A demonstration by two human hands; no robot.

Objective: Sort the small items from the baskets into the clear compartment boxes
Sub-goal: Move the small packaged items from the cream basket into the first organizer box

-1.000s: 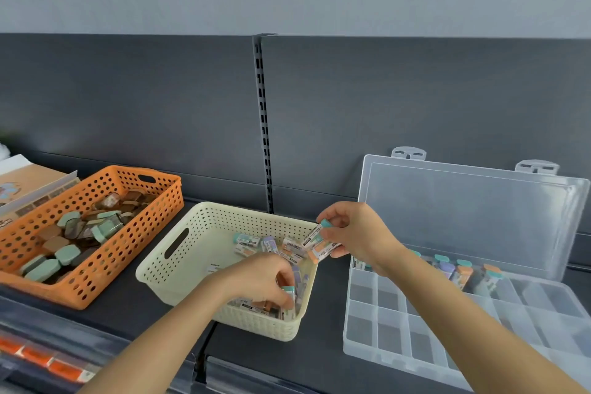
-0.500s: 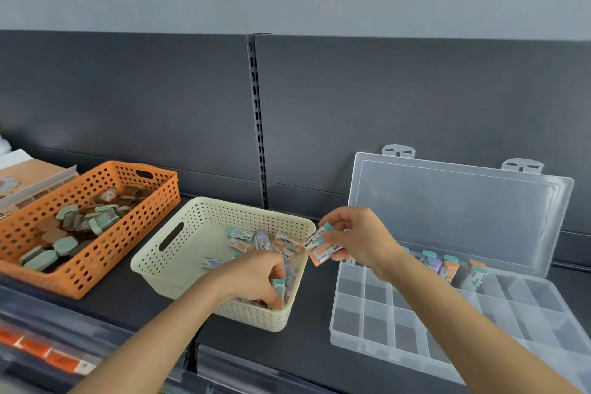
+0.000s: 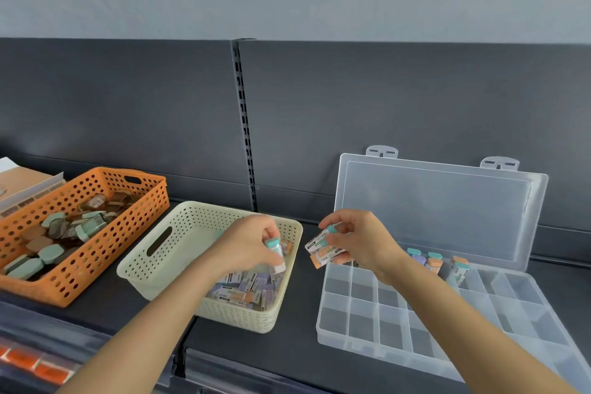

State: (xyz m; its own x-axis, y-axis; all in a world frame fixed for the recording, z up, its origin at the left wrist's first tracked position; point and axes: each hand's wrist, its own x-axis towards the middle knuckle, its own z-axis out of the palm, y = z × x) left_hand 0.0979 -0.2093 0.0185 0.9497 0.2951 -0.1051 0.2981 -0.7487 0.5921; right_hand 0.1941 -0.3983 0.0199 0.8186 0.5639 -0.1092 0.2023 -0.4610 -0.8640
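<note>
A cream basket point(image 3: 179, 253) in the middle holds several small labelled erasers point(image 3: 246, 288). My left hand point(image 3: 246, 246) hovers over it, pinching a teal-capped eraser point(image 3: 277, 253) upright. My right hand point(image 3: 358, 240) is between the basket and the clear compartment box point(image 3: 415, 329), gripping two erasers point(image 3: 323, 249), one teal-ended and one orange-ended. Several sorted erasers point(image 3: 435, 261) stand in the box's back row.
An orange basket point(image 3: 105, 253) at the left holds several teal and brown pieces. The box's clear lid point(image 3: 438, 208) leans open against the dark back panel. A cardboard box point(image 3: 22, 182) sits at the far left. Orange items show on the shelf below.
My left hand has come up out of the cream basket with a teal-capped eraser. My right hand still holds its two erasers in about the same place.
</note>
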